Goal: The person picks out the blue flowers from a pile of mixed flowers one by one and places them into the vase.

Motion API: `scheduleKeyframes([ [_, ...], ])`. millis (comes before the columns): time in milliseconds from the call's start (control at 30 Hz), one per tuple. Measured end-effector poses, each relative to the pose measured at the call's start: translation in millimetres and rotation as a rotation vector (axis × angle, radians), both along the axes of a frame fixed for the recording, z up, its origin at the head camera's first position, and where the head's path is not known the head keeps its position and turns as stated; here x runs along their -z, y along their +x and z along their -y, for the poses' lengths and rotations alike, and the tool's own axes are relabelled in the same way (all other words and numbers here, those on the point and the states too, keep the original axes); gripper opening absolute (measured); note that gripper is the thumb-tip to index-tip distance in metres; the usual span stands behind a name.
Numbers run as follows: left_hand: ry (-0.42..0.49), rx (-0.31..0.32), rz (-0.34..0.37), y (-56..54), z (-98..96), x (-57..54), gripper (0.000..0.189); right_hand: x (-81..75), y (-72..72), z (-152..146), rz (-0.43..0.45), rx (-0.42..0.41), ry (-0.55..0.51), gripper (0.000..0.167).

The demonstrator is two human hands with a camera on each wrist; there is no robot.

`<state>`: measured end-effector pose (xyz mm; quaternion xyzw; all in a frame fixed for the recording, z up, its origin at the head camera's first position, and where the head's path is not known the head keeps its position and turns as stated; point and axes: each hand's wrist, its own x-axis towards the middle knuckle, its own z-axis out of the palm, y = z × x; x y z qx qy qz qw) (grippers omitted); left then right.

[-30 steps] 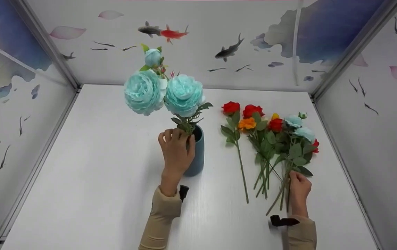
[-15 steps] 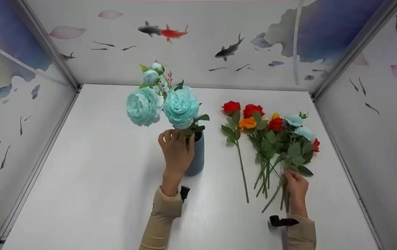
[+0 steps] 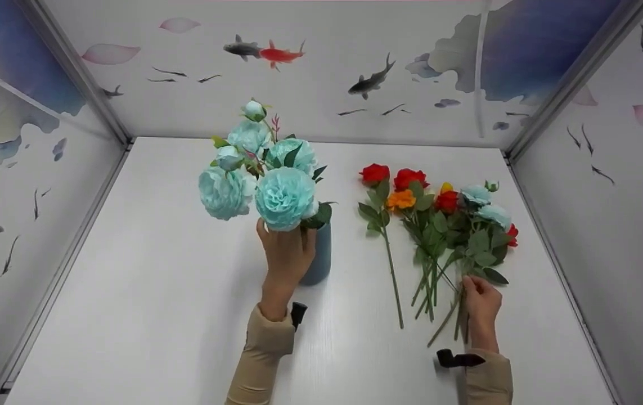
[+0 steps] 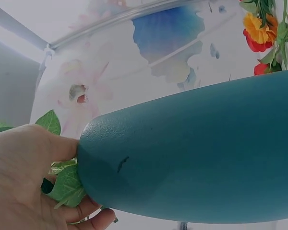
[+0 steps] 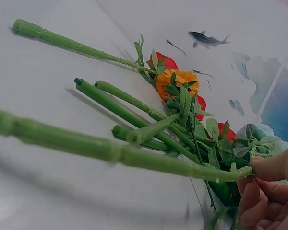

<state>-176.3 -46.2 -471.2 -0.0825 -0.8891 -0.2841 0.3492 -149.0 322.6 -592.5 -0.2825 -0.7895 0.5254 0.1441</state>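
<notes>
Large turquoise artificial peonies (image 3: 286, 198) with smaller buds lean out to the left over the blue-green vase (image 3: 321, 261). At the vase's mouth, my left hand (image 3: 284, 261) grips the peonies by their leafy stems; the blooms hide its fingertips from above. In the left wrist view, its thumb lies against the vase rim and green leaves (image 4: 69, 184) show between the fingers. On the right, my right hand (image 3: 483, 309) pinches a green flower stem (image 5: 110, 151) between thumb and fingers, below a bunch with pale blue blooms (image 3: 493, 215).
A single red rose (image 3: 374, 174) lies left of the bunch, its stem toward me. Several more stems carry red roses (image 3: 409, 179) and an orange flower (image 3: 400, 200). Walls printed with fish surround the white table (image 3: 147, 270).
The peonies have turned and sunk toward the vase, bringing more blooms into view over the left hand. My right hand has shifted slightly left, swinging the pinched stem a little.
</notes>
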Motion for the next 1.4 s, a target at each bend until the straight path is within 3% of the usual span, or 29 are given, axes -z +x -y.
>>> scheduleKeyframes([
  [133,0.014,0.010,-0.061,0.3,-0.9,2.8,0.043,-1.8,1.4,1.6,-0.073,0.027,-0.072,0.029],
  [267,0.082,0.021,-0.102,0.2,-2.8,2.9,0.045,-6.4,1.7,3.2,-0.119,0.051,-0.129,0.024],
  [567,0.302,0.091,-0.037,-1.7,1.5,-1.5,0.045,-8.0,-0.9,5.8,-0.198,0.072,-0.186,0.023],
  [733,0.313,0.092,-0.009,4.0,3.4,-0.8,0.057,-7.7,-0.5,7.6,-0.276,0.095,-0.265,0.018],
  [900,0.287,0.068,-0.021,6.0,3.0,0.5,0.062,-7.5,0.6,7.6,-0.306,0.083,-0.301,0.018],
  [1267,0.300,-0.018,-0.022,11.8,-4.2,8.4,0.062,-32.8,9.0,17.0,-0.310,0.064,-0.299,0.016],
  [1400,0.307,-0.067,-0.141,18.5,-9.2,15.4,0.061,-35.3,9.0,17.9,-0.335,0.065,-0.294,0.011],
])
